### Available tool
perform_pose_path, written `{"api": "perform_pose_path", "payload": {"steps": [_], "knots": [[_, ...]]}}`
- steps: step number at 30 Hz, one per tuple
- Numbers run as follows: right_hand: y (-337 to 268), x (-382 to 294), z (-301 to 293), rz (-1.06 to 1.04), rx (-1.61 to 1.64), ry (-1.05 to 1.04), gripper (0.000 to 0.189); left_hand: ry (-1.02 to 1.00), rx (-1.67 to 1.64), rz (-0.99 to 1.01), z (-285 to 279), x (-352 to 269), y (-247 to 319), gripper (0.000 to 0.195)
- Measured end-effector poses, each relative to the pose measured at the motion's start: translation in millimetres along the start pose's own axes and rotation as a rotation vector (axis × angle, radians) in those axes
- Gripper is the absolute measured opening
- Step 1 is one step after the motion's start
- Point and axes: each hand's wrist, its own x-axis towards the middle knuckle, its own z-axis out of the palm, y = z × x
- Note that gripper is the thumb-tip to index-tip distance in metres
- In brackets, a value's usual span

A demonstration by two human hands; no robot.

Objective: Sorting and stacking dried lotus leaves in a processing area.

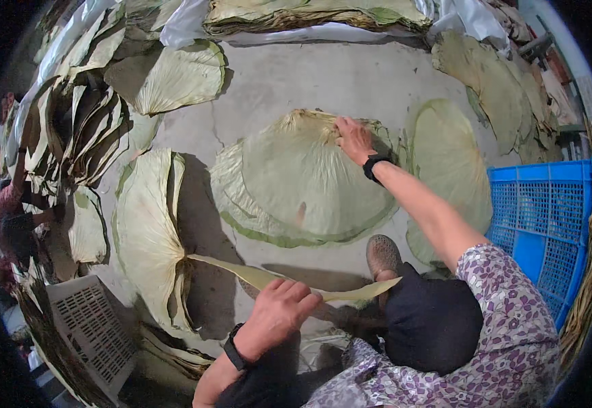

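Observation:
My left hand [280, 313] grips a pale green dried leaf [224, 268], seen nearly edge-on as a narrow strip above my lap. At its left end this strip meets or overlaps the gathered point of a folded stack of dried leaves [148, 239]. Farther out, my right hand [354, 140] rests with bent fingers at the crinkled far edge of a broad, round dried leaf [306, 188], which looks like a lotus leaf. That leaf lies spread over others on the floor. Whether the right fingers pinch it or only press on it, I cannot tell.
A blue plastic crate [535, 204] stands at right, beside another flat leaf [444, 168]. A pale slatted crate [94, 326] is at lower left. Leaf bundles [316, 18] border the concrete floor [275, 71]. Another person [10, 219] is at far left.

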Motion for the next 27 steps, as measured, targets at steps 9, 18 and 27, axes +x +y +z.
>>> {"api": "perform_pose_path", "payload": {"steps": [9,18,27], "knots": [[-124.0,-75.1,-74.2,-0.239,0.63,-0.632,0.024,0.205,0.15,-0.162,13.7,6.3,-7.8,0.015],[-63.6,-24.4,-14.6,-0.226,0.678,-0.733,0.034,0.129,-0.039,-0.196,32.5,0.5,-15.6,0.023],[-47.2,64.4,35.9,-0.155,-0.211,-0.165,0.048,0.112,-0.052,0.026,21.4,0.0,-11.8,0.016]]}}
